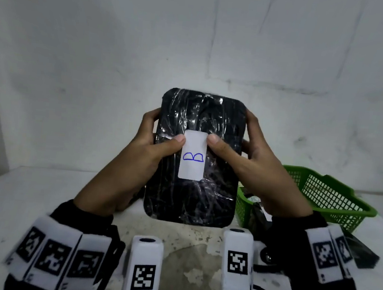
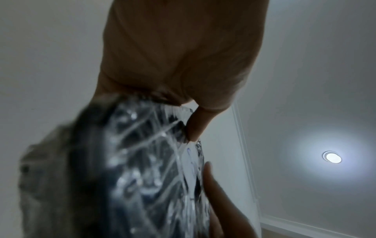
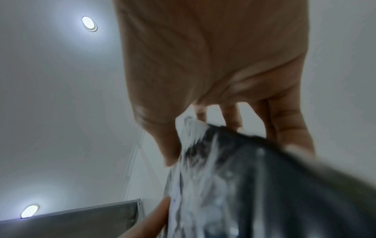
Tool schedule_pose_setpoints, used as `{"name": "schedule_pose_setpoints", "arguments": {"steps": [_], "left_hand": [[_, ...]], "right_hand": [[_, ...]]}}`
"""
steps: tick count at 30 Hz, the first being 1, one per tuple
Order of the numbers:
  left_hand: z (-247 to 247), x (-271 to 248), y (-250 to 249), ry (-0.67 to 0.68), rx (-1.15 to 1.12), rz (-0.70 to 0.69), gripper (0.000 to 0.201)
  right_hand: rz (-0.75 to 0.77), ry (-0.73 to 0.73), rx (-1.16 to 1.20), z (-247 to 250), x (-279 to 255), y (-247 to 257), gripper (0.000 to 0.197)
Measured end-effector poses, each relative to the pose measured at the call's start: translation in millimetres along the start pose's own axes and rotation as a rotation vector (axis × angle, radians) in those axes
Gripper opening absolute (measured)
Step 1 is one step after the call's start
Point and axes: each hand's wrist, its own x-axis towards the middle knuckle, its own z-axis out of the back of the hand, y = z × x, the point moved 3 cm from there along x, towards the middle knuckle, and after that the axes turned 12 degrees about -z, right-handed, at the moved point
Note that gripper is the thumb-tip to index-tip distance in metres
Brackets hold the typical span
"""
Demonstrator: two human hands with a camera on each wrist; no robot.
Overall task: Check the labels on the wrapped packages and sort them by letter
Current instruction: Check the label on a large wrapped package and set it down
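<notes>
A black package (image 1: 211, 123) wrapped in clear film is held upright above the table, its face toward me. A white label (image 1: 193, 158) on it bears a blue hand-drawn letter B turned on its side. My left hand (image 1: 155, 138) grips the package's left edge, thumb on the front beside the label. My right hand (image 1: 240, 147) grips the right edge, thumb at the label's top right corner. In the left wrist view the film-wrapped package (image 2: 142, 169) fills the lower middle under my left hand (image 2: 183, 64). The right wrist view shows the package (image 3: 244, 185) below my right hand (image 3: 213, 64).
A green mesh basket (image 1: 327, 194) stands on the white table (image 1: 27, 193) at the right, with dark items inside, partly hidden by my right hand. Another dark flat item (image 1: 361, 254) lies right of my right wrist. A white wall rises behind.
</notes>
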Motion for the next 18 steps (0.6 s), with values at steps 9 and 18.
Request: {"name": "schedule_pose_setpoints", "arguments": {"steps": [9,18], "left_hand": [[-2,1,10,0.019,0.095,-0.041,0.042],[-10,-5,20,0.052,0.086,0.039,0.039]], "right_hand": [[-0.099,-0.027,0.083,5,3,-4,0.037],[-0.169,-0.077,0.18,33,-9,-20,0.017]]}}
